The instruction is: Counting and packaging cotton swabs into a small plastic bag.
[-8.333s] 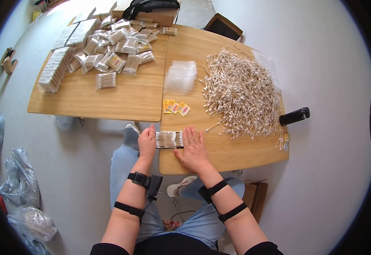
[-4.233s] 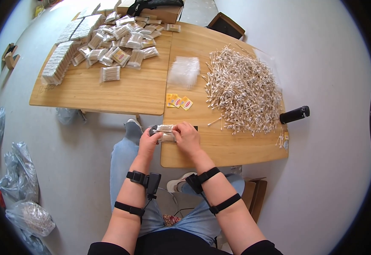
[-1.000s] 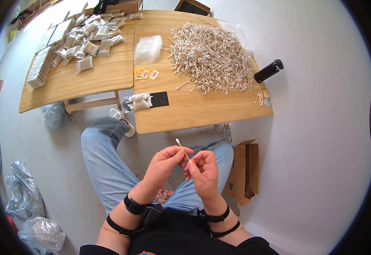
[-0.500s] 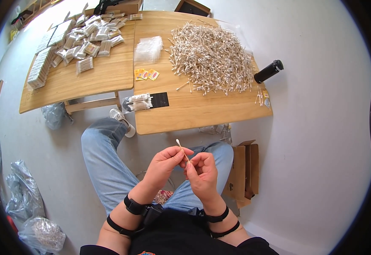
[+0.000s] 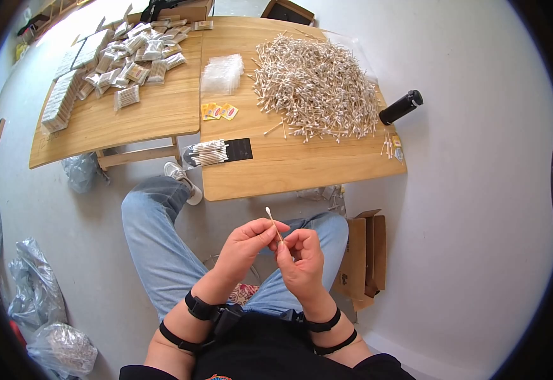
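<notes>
Over my lap, both hands pinch a single cotton swab (image 5: 274,223). Its white tip points up and away from me, toward the table, while the lower end is hidden by fingers. My left hand (image 5: 250,246) grips the wooden stick near its middle between thumb and fingertips. Just below, my right hand (image 5: 302,261) holds the stick's lower part, its thumb close to the left fingers. On the table beyond lie a large heap of loose cotton swabs (image 5: 317,85) and a row of swabs (image 5: 210,152) on a clear bag with a black strip.
Clear empty bags (image 5: 222,73), yellow cards (image 5: 218,111) and a black cylinder (image 5: 401,107) are on the right table (image 5: 276,177). Packed swab bags (image 5: 138,60) pile on the left table (image 5: 108,130). A cardboard box (image 5: 366,253) stands right of my leg; plastic bags (image 5: 38,285) lie at left.
The swab in my fingers has turned slightly more upright, its tip shifting a little to the right. Both hands stay almost in place, and the things on the tables are unmoved.
</notes>
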